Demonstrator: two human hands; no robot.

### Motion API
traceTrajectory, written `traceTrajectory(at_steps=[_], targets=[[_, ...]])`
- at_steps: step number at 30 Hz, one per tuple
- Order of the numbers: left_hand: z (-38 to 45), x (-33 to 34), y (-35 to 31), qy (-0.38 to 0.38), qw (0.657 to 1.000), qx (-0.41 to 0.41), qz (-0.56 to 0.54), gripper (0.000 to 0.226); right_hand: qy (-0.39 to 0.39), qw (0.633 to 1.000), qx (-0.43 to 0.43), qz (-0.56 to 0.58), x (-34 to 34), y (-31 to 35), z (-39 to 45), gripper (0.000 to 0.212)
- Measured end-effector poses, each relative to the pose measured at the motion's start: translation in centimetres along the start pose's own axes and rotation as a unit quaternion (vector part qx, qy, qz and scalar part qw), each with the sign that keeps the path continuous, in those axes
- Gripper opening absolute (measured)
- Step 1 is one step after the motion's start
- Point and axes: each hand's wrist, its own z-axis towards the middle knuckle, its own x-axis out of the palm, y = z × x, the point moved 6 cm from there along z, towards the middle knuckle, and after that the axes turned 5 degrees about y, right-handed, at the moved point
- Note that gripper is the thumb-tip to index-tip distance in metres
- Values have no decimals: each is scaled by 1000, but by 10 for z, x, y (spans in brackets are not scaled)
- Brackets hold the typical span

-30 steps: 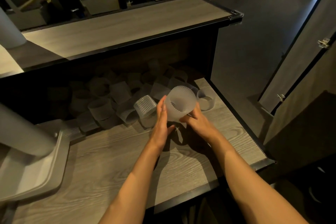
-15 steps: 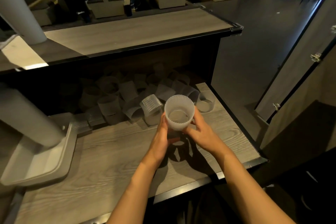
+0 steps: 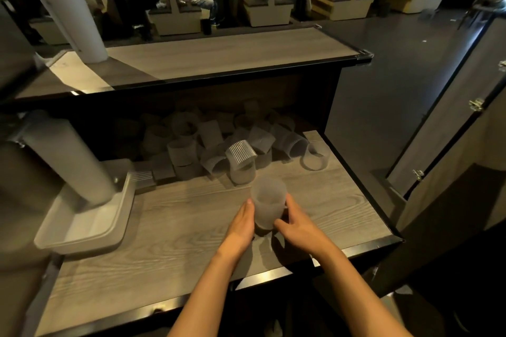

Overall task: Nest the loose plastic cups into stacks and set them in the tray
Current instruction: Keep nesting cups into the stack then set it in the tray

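Head view looks down on a wood-grain table (image 3: 169, 241) with a raised shelf (image 3: 219, 57) above its far side. Both hands meet just right of the table's middle, and a frosted plastic cup (image 3: 267, 204) stands upright between them, mouth up. The left hand (image 3: 241, 224) lies flat against the cup's left side, fingers straight and pointing away from the person. The right hand (image 3: 297, 224) is curled round the cup's right side, thumb to the front near its base. The cup's lower part is dark and blurred (I cannot tell whether it sits on the table or in another cup).

Beyond the hands, well apart from them, a heap of loose cups (image 3: 219, 145) fills the shadowed space under the shelf, some upright, some tipped on their sides. One ribbed cup (image 3: 241, 154) lies tilted on top at the front of the heap, nearest the held cup. Another single clear cup (image 3: 315, 156) stands upright at the right end of the heap.

At the table's left edge sits a pale tray (image 3: 82, 232), well apart from the hands. A long stack of nested cups (image 3: 68, 161) leans in it, its lower end resting in the tray's far end.
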Motion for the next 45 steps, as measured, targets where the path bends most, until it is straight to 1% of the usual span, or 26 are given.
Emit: traceTrajectory(at_steps=[2,3,6,7,9,10,13,15,18,22,24,29,36,42,45], targets=[[-5,0,-2,-1,1000,-2,-15,44,-5,1000,14,16,2,0,0,74],[-5,1,-5,1,1000,18,-12,42,-16,999,20,24,2,1,0,72],[14,0,3,-27,996,84,0,58,-74,997,14,21,-9,1,5,64],[18,0,1,-26,995,97,8,55,-88,996,2,18,-12,4,8,60],[5,0,-24,-35,992,117,26,41,-110,994,-26,-1,-19,12,15,52],[-1,-2,-35,-45,990,132,35,39,-118,992,-42,-17,-21,17,20,50],[-2,-12,-53,-101,977,165,93,42,-128,984,-101,-66,-23,37,33,47],[1,-18,-59,-128,966,182,130,46,-119,979,-138,-93,-20,46,45,46],[10,-28,-62,-148,958,184,161,54,-117,979,-130,-100,-18,53,60,48],[15,-32,-68,-138,958,172,185,59,-126,976,-150,-95,-17,57,68,49],[19,-34,-68,-127,961,164,181,63,-121,976,-156,-87,-15,55,73,51],[28,-35,-66,-98,966,174,164,74,-133,975,-162,-77,-12,54,80,56],[37,-42,-74,-95,964,196,149,70,-128,972,-168,-105,-11,60,99,63],[40,-50,-79,-97,967,201,123,72,-97,975,-192,-47,-9,79,99,64],[39,-54,-81,-98,967,202,117,70,-89,975,-200,-38,-7,85,99,63]])
